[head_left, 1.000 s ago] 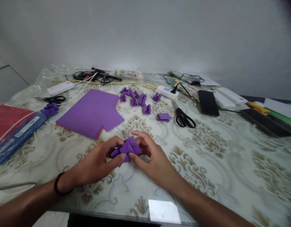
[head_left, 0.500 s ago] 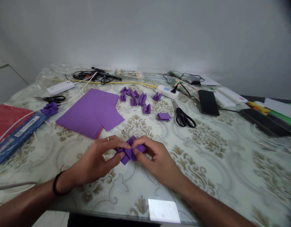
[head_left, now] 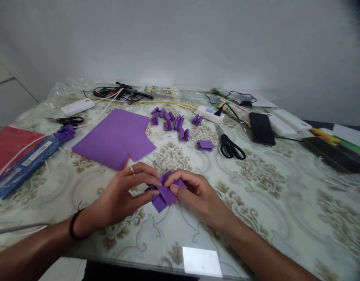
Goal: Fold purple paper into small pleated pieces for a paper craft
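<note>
Both of my hands pinch one folded purple paper piece (head_left: 164, 194) just above the table's near middle. My left hand (head_left: 124, 195), with a ring and a dark wristband, grips its left side between thumb and fingers. My right hand (head_left: 194, 193) closes on its right side, thumb on top. Beyond them lies a stack of flat purple paper sheets (head_left: 115, 136), and farther back several small folded purple pieces (head_left: 171, 121) are scattered, with one flatter folded piece (head_left: 205, 144) to their right.
Black scissors (head_left: 232, 147) lie right of centre, another pair (head_left: 67, 121) at far left. A phone (head_left: 261, 123), power banks, cables and a glue gun (head_left: 124, 91) line the back. Red paper (head_left: 7, 144) and a blue packet (head_left: 22, 164) sit at left.
My hands have turned and folded the purple piece between them; it now hangs lower between my fingers. The view has shifted slightly to the left.
</note>
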Demonstrator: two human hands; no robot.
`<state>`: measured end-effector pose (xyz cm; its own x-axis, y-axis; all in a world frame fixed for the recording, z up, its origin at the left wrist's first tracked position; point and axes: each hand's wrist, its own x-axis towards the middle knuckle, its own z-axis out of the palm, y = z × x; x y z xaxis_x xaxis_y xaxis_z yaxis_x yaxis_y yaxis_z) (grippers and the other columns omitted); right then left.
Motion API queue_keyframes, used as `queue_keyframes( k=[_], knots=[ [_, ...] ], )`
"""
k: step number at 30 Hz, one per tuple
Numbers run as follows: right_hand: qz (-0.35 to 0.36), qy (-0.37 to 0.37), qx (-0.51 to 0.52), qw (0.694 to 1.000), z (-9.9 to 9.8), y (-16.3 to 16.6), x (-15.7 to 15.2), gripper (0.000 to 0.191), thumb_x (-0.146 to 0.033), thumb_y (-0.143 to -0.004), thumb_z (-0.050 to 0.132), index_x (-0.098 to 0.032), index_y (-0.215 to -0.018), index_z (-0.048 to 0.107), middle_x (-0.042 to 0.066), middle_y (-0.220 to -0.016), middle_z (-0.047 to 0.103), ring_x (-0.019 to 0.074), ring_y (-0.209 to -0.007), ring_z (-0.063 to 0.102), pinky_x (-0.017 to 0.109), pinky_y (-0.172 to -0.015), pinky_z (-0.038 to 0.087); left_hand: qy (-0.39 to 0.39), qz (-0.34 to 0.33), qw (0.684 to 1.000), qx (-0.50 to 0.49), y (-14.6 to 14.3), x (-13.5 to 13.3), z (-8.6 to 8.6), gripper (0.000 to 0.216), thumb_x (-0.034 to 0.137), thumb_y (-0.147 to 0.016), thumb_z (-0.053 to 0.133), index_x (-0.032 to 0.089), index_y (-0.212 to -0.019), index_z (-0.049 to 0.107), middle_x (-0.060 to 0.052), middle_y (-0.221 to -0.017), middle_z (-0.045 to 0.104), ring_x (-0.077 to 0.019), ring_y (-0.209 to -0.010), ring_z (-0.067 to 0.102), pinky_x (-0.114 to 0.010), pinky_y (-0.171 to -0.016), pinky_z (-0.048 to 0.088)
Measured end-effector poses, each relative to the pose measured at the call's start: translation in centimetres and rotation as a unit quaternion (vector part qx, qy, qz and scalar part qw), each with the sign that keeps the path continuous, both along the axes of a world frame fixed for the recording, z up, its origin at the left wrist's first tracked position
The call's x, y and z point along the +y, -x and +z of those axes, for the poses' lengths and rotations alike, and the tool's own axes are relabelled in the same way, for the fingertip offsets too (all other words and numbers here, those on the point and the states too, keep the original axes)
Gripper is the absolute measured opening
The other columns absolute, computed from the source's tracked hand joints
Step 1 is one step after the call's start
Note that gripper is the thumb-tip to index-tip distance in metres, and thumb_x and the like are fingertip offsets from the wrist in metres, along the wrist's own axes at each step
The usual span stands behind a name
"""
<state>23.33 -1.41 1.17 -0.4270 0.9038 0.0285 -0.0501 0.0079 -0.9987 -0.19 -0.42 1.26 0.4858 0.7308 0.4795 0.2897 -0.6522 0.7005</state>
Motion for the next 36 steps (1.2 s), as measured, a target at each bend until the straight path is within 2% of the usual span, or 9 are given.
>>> queue_keyframes(
  k=[3, 8, 13, 17, 21, 25, 31, 36],
  knots=[
    [0.005, 0.001, -0.003, 1.000, 0.10, -0.05, -0.06, 0.022, -0.046, -0.098, 0.073, -0.024, -0.095, 0.075, 0.001, -0.083, 0.069, 0.0177, -0.074, 0.064, 0.031, -0.069, 0.058, 0.010, 0.006, 1.000, -0.006, 0.02, -0.04, 0.12, 0.009, 0.018, -0.096, 0.077, 0.023, -0.103, 0.079, -0.006, -0.104, 0.078, -0.0201, -0.095, 0.074, -0.033, -0.091, 0.062],
    [-0.006, -0.038, 0.001, 0.999, -0.12, -0.14, -0.14, 0.029, -0.055, -0.096, 0.075, -0.026, -0.097, 0.076, 0.004, -0.090, 0.070, 0.0199, -0.079, 0.064, 0.032, -0.069, 0.055, 0.055, 0.004, 0.998, -0.024, 0.18, -0.12, 0.31, 0.005, 0.022, -0.098, 0.078, 0.025, -0.100, 0.080, -0.004, -0.101, 0.081, -0.0204, -0.090, 0.075, -0.034, -0.086, 0.061],
    [0.021, -0.034, 0.051, 0.998, -0.47, -0.21, -0.09, 0.030, -0.051, -0.086, 0.087, -0.027, -0.101, 0.077, 0.002, -0.096, 0.068, 0.0184, -0.081, 0.063, 0.031, -0.073, 0.054, 0.125, -0.004, 0.988, -0.087, 0.56, -0.10, -0.04, 0.002, 0.028, -0.096, 0.081, 0.026, -0.097, 0.082, -0.005, -0.103, 0.081, -0.0221, -0.098, 0.075, -0.035, -0.090, 0.059],
    [0.020, -0.046, 0.071, 0.996, -0.55, -0.10, -0.08, 0.029, -0.051, -0.083, 0.091, -0.028, -0.097, 0.079, 0.002, -0.094, 0.065, 0.0189, -0.082, 0.063, 0.032, -0.075, 0.053, 0.168, -0.020, 0.977, -0.128, 0.62, -0.23, -0.05, 0.002, 0.026, -0.094, 0.084, 0.026, -0.094, 0.082, -0.004, -0.103, 0.080, -0.0214, -0.099, 0.074, -0.034, -0.092, 0.058],
    [0.009, -0.057, 0.076, 0.995, -0.46, 0.04, -0.13, 0.027, -0.052, -0.084, 0.089, -0.029, -0.094, 0.081, 0.002, -0.093, 0.066, 0.0201, -0.085, 0.063, 0.033, -0.076, 0.054, 0.193, -0.037, 0.968, -0.154, 0.60, -0.32, 0.16, 0.004, 0.023, -0.093, 0.085, 0.026, -0.094, 0.082, -0.003, -0.101, 0.080, -0.0196, -0.097, 0.074, -0.033, -0.091, 0.059],
    [0.008, -0.060, 0.080, 0.995, -0.41, 0.06, -0.29, 0.020, -0.049, -0.089, 0.086, -0.031, -0.099, 0.083, 0.003, -0.096, 0.068, 0.0203, -0.090, 0.065, 0.031, -0.076, 0.054, 0.172, -0.047, 0.974, -0.137, 0.76, -0.24, 0.17, 0.010, 0.022, -0.093, 0.085, 0.029, -0.101, 0.085, -0.003, -0.103, 0.081, -0.0199, -0.099, 0.074, -0.033, -0.092, 0.059],
    [0.010, -0.068, 0.081, 0.994, -0.76, 0.03, -0.33, 0.019, -0.045, -0.093, 0.084, -0.032, -0.107, 0.084, 0.002, -0.097, 0.066, 0.0179, -0.089, 0.066, 0.028, -0.077, 0.055, 0.155, -0.014, 0.977, -0.144, 0.71, 0.01, -0.05, 0.008, 0.026, -0.092, 0.086, 0.029, -0.099, 0.086, -0.003, -0.101, 0.082, -0.0198, -0.095, 0.076, -0.031, -0.088, 0.058],
    [0.004, -0.096, 0.068, 0.993, -0.87, -0.13, -0.24, 0.016, -0.037, -0.099, 0.078, -0.035, -0.114, 0.083, 0.003, -0.102, 0.068, 0.0176, -0.094, 0.065, 0.028, -0.078, 0.054, 0.191, 0.005, 0.964, -0.183, 0.47, -0.02, 0.07, 0.005, 0.025, -0.089, 0.088, 0.025, -0.090, 0.083, -0.002, -0.095, 0.083, -0.0194, -0.090, 0.076, -0.030, -0.084, 0.058]
  ],
)
